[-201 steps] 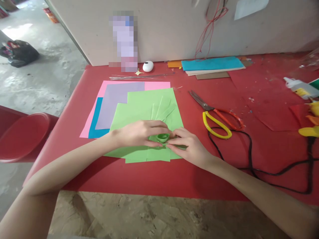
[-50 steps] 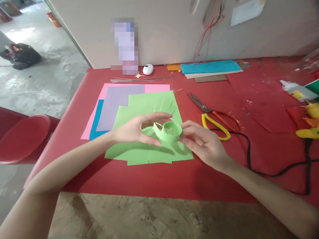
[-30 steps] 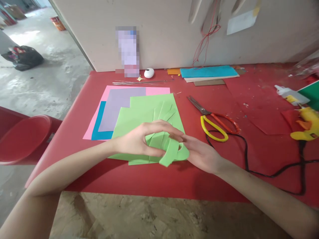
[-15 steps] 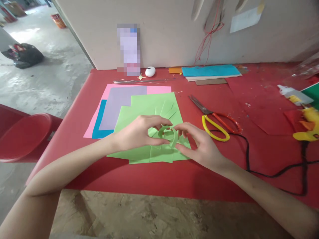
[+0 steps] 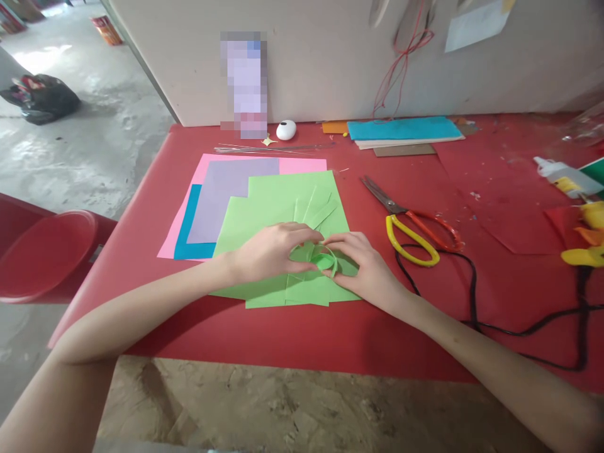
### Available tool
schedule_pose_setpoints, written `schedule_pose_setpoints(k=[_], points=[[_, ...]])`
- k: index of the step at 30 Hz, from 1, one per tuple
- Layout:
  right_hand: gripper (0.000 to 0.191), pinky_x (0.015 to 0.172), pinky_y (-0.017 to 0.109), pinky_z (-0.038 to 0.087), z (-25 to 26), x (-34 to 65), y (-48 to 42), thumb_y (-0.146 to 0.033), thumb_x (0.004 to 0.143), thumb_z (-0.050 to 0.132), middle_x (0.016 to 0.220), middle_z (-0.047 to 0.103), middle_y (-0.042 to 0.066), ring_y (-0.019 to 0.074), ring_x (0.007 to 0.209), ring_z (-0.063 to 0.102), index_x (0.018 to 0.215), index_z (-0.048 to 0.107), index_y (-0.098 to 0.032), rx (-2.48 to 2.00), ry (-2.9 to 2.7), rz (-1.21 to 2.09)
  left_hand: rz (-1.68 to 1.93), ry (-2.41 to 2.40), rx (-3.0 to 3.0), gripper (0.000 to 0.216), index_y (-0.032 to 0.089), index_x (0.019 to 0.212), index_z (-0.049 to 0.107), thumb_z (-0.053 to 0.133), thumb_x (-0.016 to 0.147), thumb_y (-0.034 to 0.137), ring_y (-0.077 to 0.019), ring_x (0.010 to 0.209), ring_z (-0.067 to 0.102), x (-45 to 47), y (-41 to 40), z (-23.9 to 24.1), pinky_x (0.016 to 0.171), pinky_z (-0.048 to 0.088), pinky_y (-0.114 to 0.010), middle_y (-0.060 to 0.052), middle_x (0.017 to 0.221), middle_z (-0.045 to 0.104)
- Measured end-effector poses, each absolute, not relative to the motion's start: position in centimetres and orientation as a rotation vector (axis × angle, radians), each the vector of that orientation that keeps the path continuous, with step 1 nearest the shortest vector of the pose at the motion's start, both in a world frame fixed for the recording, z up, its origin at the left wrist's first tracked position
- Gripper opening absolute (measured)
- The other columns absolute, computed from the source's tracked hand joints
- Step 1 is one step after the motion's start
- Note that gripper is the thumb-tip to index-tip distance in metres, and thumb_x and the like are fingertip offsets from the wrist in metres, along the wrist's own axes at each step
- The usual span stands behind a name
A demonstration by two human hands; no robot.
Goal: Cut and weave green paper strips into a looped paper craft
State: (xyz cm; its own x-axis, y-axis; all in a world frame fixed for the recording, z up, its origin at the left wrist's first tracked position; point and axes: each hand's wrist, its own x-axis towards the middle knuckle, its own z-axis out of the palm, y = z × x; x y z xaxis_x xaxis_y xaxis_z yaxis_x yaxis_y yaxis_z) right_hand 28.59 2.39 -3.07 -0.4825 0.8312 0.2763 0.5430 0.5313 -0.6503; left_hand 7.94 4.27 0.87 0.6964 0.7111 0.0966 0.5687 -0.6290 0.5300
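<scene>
A looped green paper strip [image 5: 334, 263] is held between both hands, above a stack of green paper sheets [image 5: 274, 189]. My left hand [image 5: 278, 250] pinches the loop from its left side, fingers curved over it. From the right, my right hand [image 5: 365, 261] grips the opposite side of the loop with thumb and fingers. Several thin cut green strips [image 5: 314, 204] lie on the sheets just beyond my fingers. Part of the loop is hidden behind the fingertips.
Scissors [image 5: 401, 217] with red and yellow handles lie at the right, beside a black cable [image 5: 474, 296]. Purple paper [image 5: 236, 189] and pink paper [image 5: 302, 165] lie at the left. A glue bottle [image 5: 566, 176] and a yellow glue gun [image 5: 582, 255] are far right.
The loop has tilted and turned between my fingers, looking flatter. My right hand has shifted slightly left, closer to the left hand. The view has shifted a little.
</scene>
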Motion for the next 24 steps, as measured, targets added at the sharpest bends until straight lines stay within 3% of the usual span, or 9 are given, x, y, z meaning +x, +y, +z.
schedule_pose_setpoints(k=[4,10,16,24], points=[[0.018,0.083,0.048,0.047,-3.1,28.6,2.3,-0.021,0.073,0.064,0.102,0.058,0.009,0.0270,0.099,0.050,0.090,0.059,-0.022,-1.136,-2.222,0.624,0.463,0.996,2.336,0.027,0.013,0.103,0.059,0.057,0.084,0.032,-0.0156,0.084,0.060,8.1,4.5,0.3,0.076,0.048,-0.029,-0.006,0.092,0.065],[0.033,0.084,0.049,0.046,-3.2,28.5,2.3,-0.028,0.070,0.070,0.103,0.057,0.011,0.0272,0.100,0.048,0.098,0.057,-0.020,-1.111,-2.224,0.636,0.562,0.996,2.351,0.018,0.013,0.095,0.063,0.051,0.087,0.022,-0.0140,0.074,0.060,8.5,4.4,-0.9,0.071,0.048,-0.029,-0.005,0.083,0.066],[0.023,0.083,0.048,0.047,-3.4,28.4,2.3,-0.027,0.071,0.068,0.100,0.058,0.009,0.0266,0.097,0.049,0.092,0.059,-0.022,-1.095,-2.207,0.628,0.609,0.974,2.387,0.016,0.013,0.089,0.065,0.050,0.087,0.021,-0.0138,0.071,0.060,8.6,4.4,-1.2,0.073,0.047,-0.031,-0.005,0.079,0.067],[0.022,0.082,0.048,0.047,-3.4,28.4,2.3,-0.025,0.070,0.069,0.099,0.057,0.009,0.0275,0.097,0.049,0.090,0.060,-0.023,-1.109,-2.234,0.609,0.673,0.899,2.338,0.015,0.013,0.088,0.064,0.051,0.086,0.019,-0.0105,0.066,0.057,8.6,4.0,-1.3,0.060,0.046,-0.023,-0.006,0.083,0.064]])
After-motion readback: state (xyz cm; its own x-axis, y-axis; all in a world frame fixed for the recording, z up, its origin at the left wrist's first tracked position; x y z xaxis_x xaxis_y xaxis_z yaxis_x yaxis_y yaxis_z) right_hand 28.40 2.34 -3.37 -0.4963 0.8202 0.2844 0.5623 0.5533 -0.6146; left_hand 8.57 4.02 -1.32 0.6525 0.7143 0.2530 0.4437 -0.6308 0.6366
